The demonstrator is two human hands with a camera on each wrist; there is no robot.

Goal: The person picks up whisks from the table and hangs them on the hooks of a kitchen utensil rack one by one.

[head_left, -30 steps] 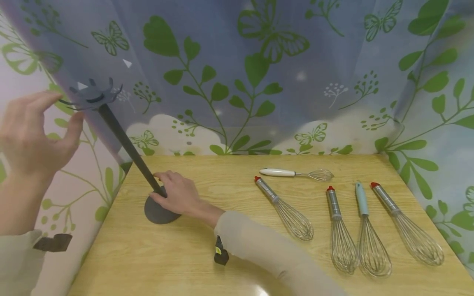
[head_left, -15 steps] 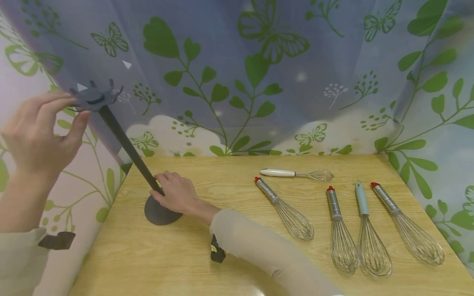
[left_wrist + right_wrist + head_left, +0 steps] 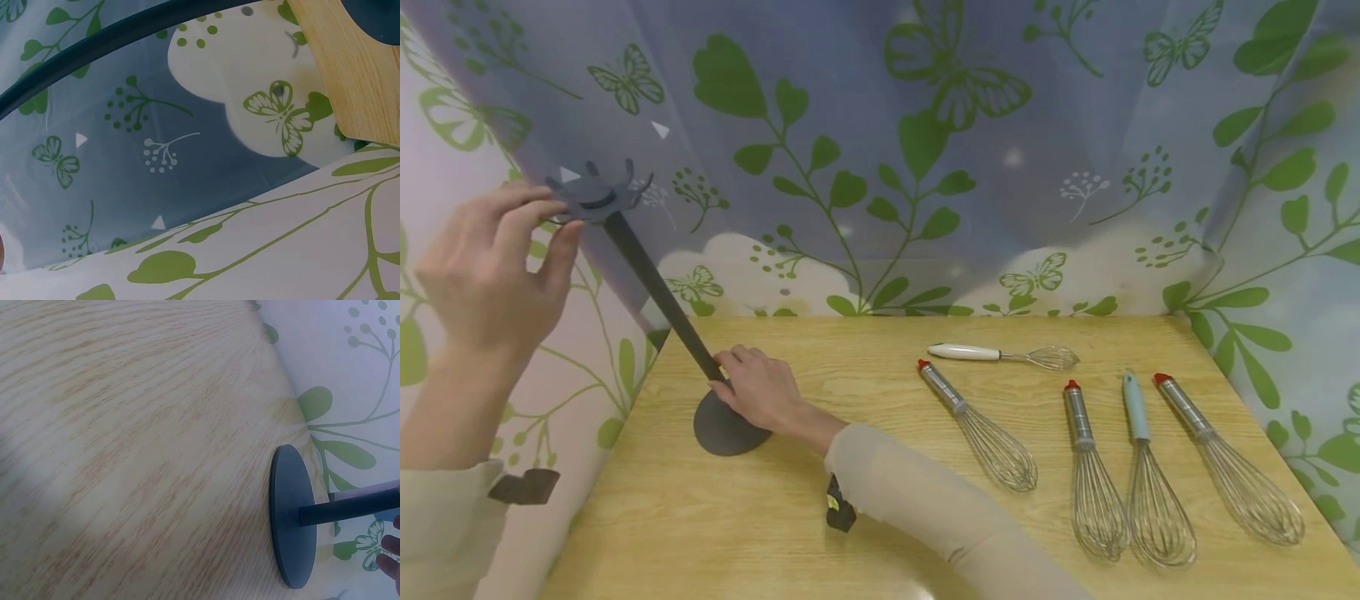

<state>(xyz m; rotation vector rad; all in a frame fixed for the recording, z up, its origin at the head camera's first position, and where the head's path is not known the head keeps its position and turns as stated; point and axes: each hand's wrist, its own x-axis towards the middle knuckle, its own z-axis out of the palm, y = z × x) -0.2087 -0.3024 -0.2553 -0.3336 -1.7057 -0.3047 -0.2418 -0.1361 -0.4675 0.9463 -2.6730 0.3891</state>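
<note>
A dark grey utensil stand (image 3: pixel 658 287) with a ring of hooks (image 3: pixel 598 198) on top stands upright at the table's left side in the head view. My left hand (image 3: pixel 501 267) pinches one of those hooks between thumb and fingers. Low on the pole, just above the round base (image 3: pixel 722 432), my right hand (image 3: pixel 763 390) grips it. The left wrist view catches the pole (image 3: pixel 94 47) curving across its top. From the right wrist, the base (image 3: pixel 292 519) and pole (image 3: pixel 350 509) show, with fingertips (image 3: pixel 391 556) at the right edge.
Several whisks lie on the wooden table (image 3: pixel 850 517) to the right: a small white-handled one (image 3: pixel 966 352), a light-blue-handled one (image 3: pixel 1137 408), and others with red-tipped metal handles, such as the nearest one (image 3: pixel 958 404). A patterned curtain (image 3: pixel 850 167) encloses the back and sides.
My left hand has moved right onto the stand's top, and its thumb and fingers have come together on a hook. The right hand stays low on the pole with barely any shift.
</note>
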